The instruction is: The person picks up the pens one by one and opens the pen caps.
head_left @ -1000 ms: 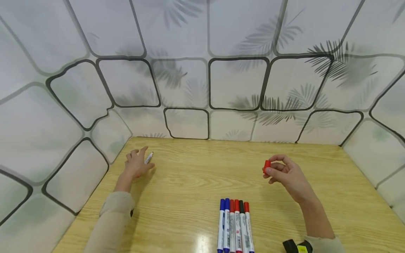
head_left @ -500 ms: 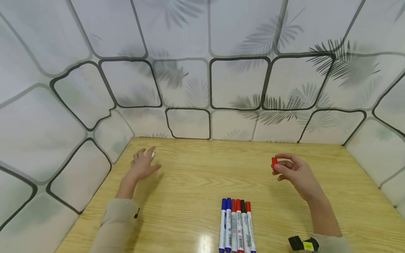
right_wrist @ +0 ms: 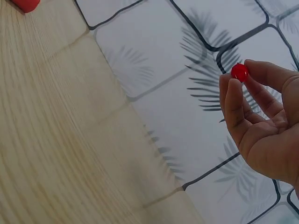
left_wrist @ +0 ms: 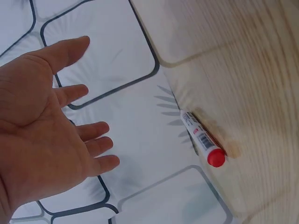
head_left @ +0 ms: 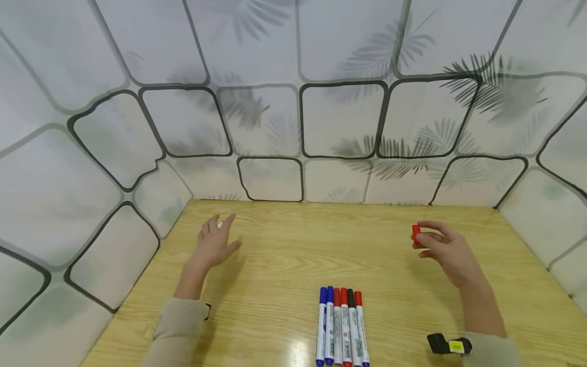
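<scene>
A red marker cap (head_left: 416,234) is pinched between the thumb and fingers of my right hand (head_left: 451,255), held above the right side of the table. In the right wrist view the cap (right_wrist: 239,73) shows end-on at the fingertips. My left hand (head_left: 215,247) hovers over the far left of the table with its fingers spread and nothing in them. Beyond its fingers lies a white marker (head_left: 220,225), mostly hidden by that hand in the head view. From the left wrist the marker (left_wrist: 202,137) shows a red end and printed label, apart from the hand.
A row of several capped markers (head_left: 341,326), with blue, red and black caps, lies side by side at the table's front middle. Patterned panels (head_left: 270,127) border the wooden table (head_left: 284,244) at the back and both sides. A red object (right_wrist: 25,4) is cut off at the right wrist view's corner.
My left hand has shifted to the right and now covers more of the loose marker in the head view. The right hand has moved right, carrying the red cap.
</scene>
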Available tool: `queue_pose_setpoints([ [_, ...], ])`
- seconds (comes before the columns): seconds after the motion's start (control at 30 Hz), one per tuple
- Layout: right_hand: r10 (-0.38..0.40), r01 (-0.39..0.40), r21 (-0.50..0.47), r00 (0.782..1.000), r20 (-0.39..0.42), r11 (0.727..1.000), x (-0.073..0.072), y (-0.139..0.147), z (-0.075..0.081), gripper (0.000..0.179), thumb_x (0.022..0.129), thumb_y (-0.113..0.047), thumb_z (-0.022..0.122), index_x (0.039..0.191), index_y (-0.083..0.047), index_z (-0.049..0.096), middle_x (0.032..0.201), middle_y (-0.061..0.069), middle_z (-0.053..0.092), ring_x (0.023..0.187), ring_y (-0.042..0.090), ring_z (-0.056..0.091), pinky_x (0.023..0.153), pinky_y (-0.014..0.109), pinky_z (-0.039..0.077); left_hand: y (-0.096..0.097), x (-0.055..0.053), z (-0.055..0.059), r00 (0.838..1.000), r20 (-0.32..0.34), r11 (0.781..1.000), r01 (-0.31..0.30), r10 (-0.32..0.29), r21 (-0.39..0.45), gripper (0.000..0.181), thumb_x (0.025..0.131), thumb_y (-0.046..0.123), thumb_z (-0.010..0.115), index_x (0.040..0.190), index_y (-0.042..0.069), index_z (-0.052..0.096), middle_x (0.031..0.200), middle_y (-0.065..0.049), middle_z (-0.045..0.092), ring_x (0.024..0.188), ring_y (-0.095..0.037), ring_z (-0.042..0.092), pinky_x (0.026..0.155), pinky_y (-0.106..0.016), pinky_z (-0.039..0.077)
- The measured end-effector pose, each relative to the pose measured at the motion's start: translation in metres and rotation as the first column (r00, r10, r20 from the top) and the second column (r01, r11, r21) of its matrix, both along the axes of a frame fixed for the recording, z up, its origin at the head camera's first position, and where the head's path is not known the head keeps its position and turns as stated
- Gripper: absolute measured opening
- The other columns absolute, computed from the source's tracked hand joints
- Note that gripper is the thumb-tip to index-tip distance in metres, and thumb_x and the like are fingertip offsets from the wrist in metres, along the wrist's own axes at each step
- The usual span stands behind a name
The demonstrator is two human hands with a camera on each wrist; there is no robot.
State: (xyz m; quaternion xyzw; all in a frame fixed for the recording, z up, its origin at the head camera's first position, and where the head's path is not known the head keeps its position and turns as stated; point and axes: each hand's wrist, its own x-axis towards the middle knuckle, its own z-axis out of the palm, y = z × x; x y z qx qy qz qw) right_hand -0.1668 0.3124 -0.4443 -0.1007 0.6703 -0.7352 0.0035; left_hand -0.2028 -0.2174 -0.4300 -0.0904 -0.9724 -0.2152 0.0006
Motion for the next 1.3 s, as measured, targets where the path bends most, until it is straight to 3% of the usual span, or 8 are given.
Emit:
queue_pose_setpoints([
  [0.17,0.011,-0.010,-0.132,1.000,0.007,0.991,-0.002,0.012,-0.007,0.031,0.100,0.000,0.055,0.122,-0.019,0.065,0.104,-0.002,0.073,0.087,0.013,0.071,0.073,0.025,0.058,0.009,0.006,0.004,1.000,-0.025,0.999,0.005,-0.006,-0.041,0.070,0.099,0.022,0.061,0.155,0.004,0.024,0.153,-0.041,0.008,0.140,-0.060,0.007,0.108,-0.074,0.012],
  [0.3,0.000,0.002,-0.149,1.000,0.018,0.989,-0.004,0.021,-0.015,0.031,0.100,0.001,0.054,0.121,-0.018,0.066,0.103,-0.002,0.073,0.086,0.013,0.071,0.072,0.025,0.058,0.014,0.009,0.004,1.000,-0.023,0.999,0.012,-0.013,-0.043,0.070,0.099,0.022,0.061,0.156,0.005,0.023,0.153,-0.040,0.008,0.141,-0.059,0.007,0.109,-0.073,0.011],
  [0.57,-0.089,0.090,-0.011,0.993,0.076,0.996,-0.004,0.039,-0.024,0.026,0.098,-0.005,0.060,0.114,-0.024,0.068,0.097,-0.008,0.073,0.085,0.008,0.070,0.071,0.023,0.057,0.024,0.016,0.002,0.999,-0.050,0.999,0.019,-0.020,-0.035,0.072,0.099,0.029,0.062,0.156,0.005,0.025,0.153,-0.040,0.011,0.142,-0.058,0.008,0.111,-0.071,0.010],
  [0.8,-0.143,0.127,0.156,0.985,0.095,0.980,-0.006,0.052,-0.032,0.021,0.098,-0.012,0.063,0.113,-0.026,0.066,0.093,-0.012,0.072,0.084,0.005,0.069,0.070,0.023,0.057,0.036,0.027,0.002,0.997,-0.062,0.997,0.050,-0.053,-0.050,0.073,0.098,0.032,0.063,0.156,0.008,0.027,0.154,-0.037,0.017,0.142,-0.057,0.014,0.110,-0.072,0.016],
  [0.93,-0.171,0.142,0.286,0.982,0.076,0.948,-0.007,0.057,-0.037,0.021,0.099,-0.015,0.062,0.119,-0.022,0.064,0.093,-0.016,0.070,0.084,0.005,0.069,0.069,0.024,0.057,0.043,0.030,0.000,0.994,-0.076,0.996,0.080,-0.084,-0.047,0.072,0.098,0.032,0.064,0.155,0.009,0.028,0.154,-0.035,0.020,0.141,-0.056,0.018,0.108,-0.073,0.018],
  [1.13,-0.215,0.165,0.463,0.975,0.058,0.871,-0.007,0.058,-0.042,0.045,0.100,-0.018,0.060,0.134,0.010,0.050,0.090,-0.019,0.067,0.080,0.007,0.070,0.069,0.026,0.057,0.049,0.032,-0.004,0.990,-0.083,0.993,0.115,-0.117,-0.034,0.071,0.096,0.031,0.066,0.154,0.009,0.031,0.154,-0.034,0.022,0.140,-0.055,0.021,0.108,-0.073,0.018],
  [1.3,-0.258,0.188,0.555,0.965,0.051,0.810,-0.005,0.055,-0.042,0.053,0.099,-0.017,0.062,0.135,0.017,0.044,0.092,-0.009,0.067,0.077,0.004,0.068,0.067,0.025,0.056,0.052,0.034,-0.006,0.987,-0.088,0.991,0.132,-0.134,-0.032,0.072,0.095,0.031,0.068,0.154,0.008,0.032,0.153,-0.034,0.023,0.140,-0.054,0.021,0.108,-0.073,0.017],
])
